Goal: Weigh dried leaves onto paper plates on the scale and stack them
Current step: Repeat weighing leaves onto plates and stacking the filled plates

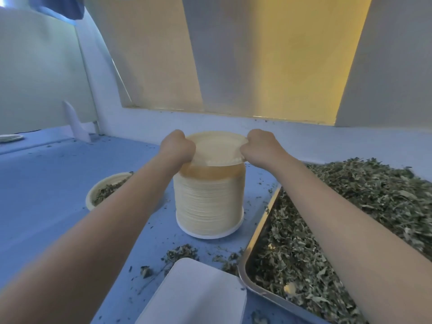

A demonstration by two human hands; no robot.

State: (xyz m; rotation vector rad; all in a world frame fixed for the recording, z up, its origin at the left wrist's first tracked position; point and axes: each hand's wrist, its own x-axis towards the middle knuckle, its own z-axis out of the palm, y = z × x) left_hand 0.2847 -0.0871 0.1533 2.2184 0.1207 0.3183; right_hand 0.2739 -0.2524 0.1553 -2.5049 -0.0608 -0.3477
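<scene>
A tall stack of cream paper plates (209, 202) stands in the middle of the blue table. Its top plate (216, 148) is raised a little off the stack and tilted. My left hand (178, 146) grips that plate's left rim and my right hand (258, 147) grips its right rim. Left of the stack, partly behind my left forearm, sits a paper plate with dried leaves (105, 189). A metal tray (254, 244) heaped with dried leaves (346, 206) lies to the right. The white scale (196, 298) sits at the near edge.
Loose leaf crumbs (180, 252) are scattered on the blue table (46, 183) around the scale and stack. An empty plate (10, 137) lies at the far left by a white wall. A yellow and white panel rises behind the table.
</scene>
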